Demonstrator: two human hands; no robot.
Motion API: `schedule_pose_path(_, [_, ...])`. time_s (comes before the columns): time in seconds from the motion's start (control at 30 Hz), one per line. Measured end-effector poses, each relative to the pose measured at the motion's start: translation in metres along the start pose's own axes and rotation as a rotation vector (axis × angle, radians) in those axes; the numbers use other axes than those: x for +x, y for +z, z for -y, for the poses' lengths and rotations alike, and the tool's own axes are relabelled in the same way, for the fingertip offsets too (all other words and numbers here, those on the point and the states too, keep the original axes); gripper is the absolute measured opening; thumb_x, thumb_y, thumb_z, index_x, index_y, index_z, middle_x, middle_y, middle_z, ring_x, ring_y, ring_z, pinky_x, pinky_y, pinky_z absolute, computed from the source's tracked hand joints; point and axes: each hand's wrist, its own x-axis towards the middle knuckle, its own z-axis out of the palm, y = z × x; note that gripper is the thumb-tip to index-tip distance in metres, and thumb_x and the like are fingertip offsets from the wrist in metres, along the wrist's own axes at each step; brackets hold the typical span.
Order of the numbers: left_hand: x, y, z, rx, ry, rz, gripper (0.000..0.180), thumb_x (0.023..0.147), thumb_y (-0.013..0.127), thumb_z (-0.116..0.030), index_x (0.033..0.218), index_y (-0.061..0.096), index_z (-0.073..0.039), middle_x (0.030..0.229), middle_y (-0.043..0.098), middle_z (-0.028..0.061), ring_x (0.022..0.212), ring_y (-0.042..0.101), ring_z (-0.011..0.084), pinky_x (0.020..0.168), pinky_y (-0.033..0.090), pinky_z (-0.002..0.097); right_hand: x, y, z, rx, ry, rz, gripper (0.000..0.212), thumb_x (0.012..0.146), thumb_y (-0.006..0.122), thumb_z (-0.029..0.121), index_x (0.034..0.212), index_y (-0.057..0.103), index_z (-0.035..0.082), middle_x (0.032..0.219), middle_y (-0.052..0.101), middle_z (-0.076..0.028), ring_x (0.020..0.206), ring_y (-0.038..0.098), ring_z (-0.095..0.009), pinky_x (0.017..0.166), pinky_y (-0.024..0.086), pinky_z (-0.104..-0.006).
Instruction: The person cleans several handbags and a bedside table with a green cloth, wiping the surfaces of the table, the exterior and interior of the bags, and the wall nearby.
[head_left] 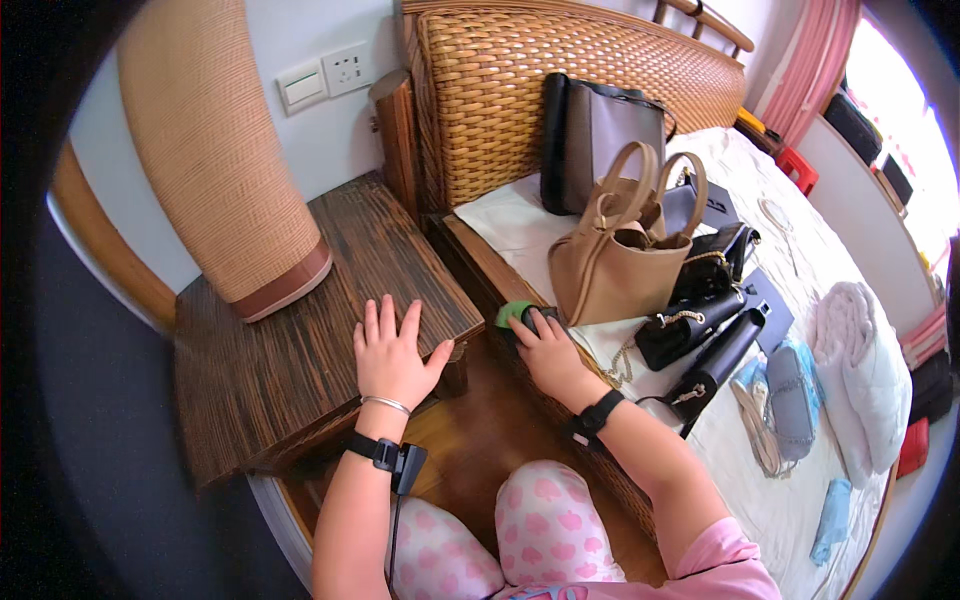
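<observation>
My left hand (388,350) lies on the dark wood-grain nightstand (350,240), palm down and fingers spread, holding nothing. At the bed's wooden edge, my right hand (550,357) is closed on a small green and black object (515,312). My fingers cover part of it, and its kind cannot be made out. Just beyond that hand stands a tan handbag (610,270) with two upright handles. Beside the wrist, a black chain-strap bag (690,325) lies on the white sheet.
A tall woven shade (215,150) with a brown band rises from the nightstand. Behind the tan handbag, a grey and black bag (610,135) leans near the woven headboard (500,95). A blue-grey bag (793,400) and a rolled white quilt (855,370) lie farther right.
</observation>
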Motion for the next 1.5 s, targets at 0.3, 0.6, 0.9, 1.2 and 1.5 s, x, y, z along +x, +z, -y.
schedule_pose_path(0.3, [-0.002,0.001,0.008,-0.011,0.02,-0.077,0.069,0.089,0.059,-0.056,0.142,0.051,-0.013,0.149,0.042,0.0234,0.142,0.031,0.0421,0.114,0.027,0.0547,-0.049,-0.023,0.003,-0.055,-0.232,0.18,0.023,0.084,0.061,0.021,0.094,0.076,0.007,0.125,0.06,-0.004,0.128,0.046,-0.036,0.104,0.04,-0.0501])
schedule_pose_path(0.6, [0.003,0.001,0.005,-0.027,0.026,-0.056,0.068,0.088,0.06,-0.056,0.14,0.053,-0.013,0.149,0.043,0.0233,0.141,0.033,0.0417,0.114,0.028,0.0541,0.048,0.007,0.006,-0.362,-0.191,0.297,0.037,0.09,0.053,0.031,0.117,0.073,0.015,0.143,0.052,-0.001,0.144,0.028,-0.029,0.12,0.019,-0.0495])
schedule_pose_path(0.9, [0.0,0.001,0.008,-0.043,0.022,-0.088,0.069,0.087,0.061,-0.056,0.139,0.053,-0.012,0.148,0.044,0.0238,0.141,0.034,0.0422,0.113,0.029,0.054,-0.025,-0.012,0.019,-0.32,-0.166,0.338,0.041,0.09,0.053,0.03,0.121,0.07,0.01,0.144,0.051,-0.004,0.141,0.031,-0.032,0.117,0.025,-0.0492])
schedule_pose_path(1.2, [0.0,0.004,0.005,-0.019,0.027,-0.073,0.068,0.091,0.056,-0.057,0.143,0.05,-0.014,0.151,0.04,0.0223,0.143,0.031,0.041,0.114,0.028,0.0536,-0.158,-0.053,0.044,-0.101,0.051,0.227,0.031,0.083,0.059,0.022,0.106,0.074,0.008,0.139,0.054,-0.003,0.129,0.043,-0.031,0.106,0.038,-0.0458])
schedule_pose_path(1.5, [-0.005,0.004,0.008,0.024,0.024,-0.074,0.067,0.091,0.056,-0.056,0.142,0.051,-0.014,0.151,0.041,0.0216,0.142,0.032,0.0407,0.114,0.028,0.0532,-0.119,-0.061,0.026,-0.019,0.06,0.137,0.043,0.08,0.061,0.017,0.123,0.066,0.013,0.136,0.05,-0.002,0.119,0.047,-0.031,0.102,0.041,-0.0418])
